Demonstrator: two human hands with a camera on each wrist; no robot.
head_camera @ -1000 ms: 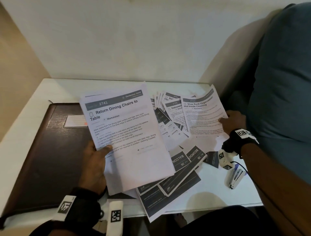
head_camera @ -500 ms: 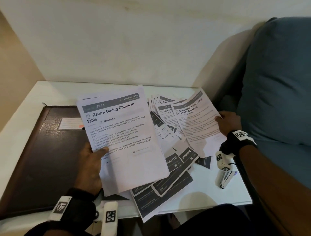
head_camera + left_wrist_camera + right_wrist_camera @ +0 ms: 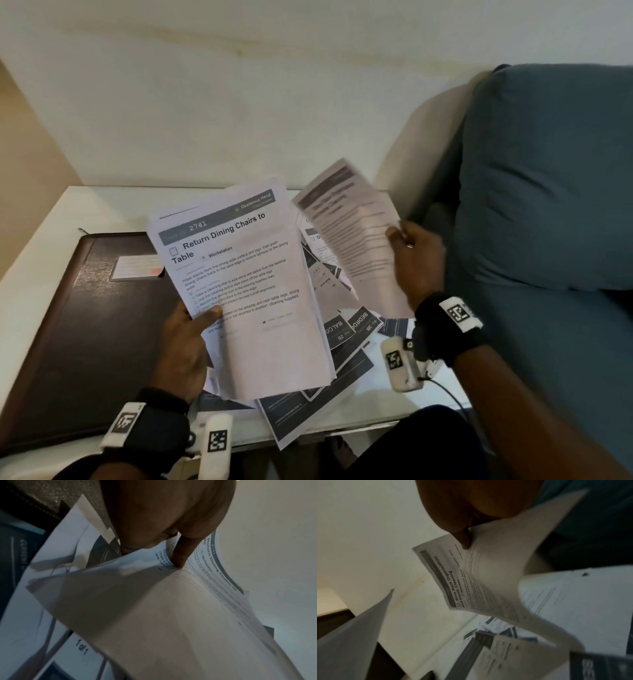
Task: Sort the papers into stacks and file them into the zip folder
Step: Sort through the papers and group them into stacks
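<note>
papers half sorted, folder shut

a stack (image 3: 246,294) of white sheets, top one headed "return dining chairs to table", is held tilted above the table. a single sheet (image 3: 356,233), headed "shoe rack organization and insole cleaning", is raised just to its right, blurred. loose papers (image 3: 342,329), white and dark, lie fanned and overlapping beneath both. the dark brown folder (image 3: 85,325) lies flat and closed at the left.

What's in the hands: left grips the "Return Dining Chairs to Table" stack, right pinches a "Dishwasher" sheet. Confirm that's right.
One detail is wrong. The right hand pinches the "Shoe Rack Organization and Insole Cleaning" sheet, not a Dishwasher one; the right wrist view shows its title. The left hand does grip the "Return Dining Chairs to Table" stack.
</note>
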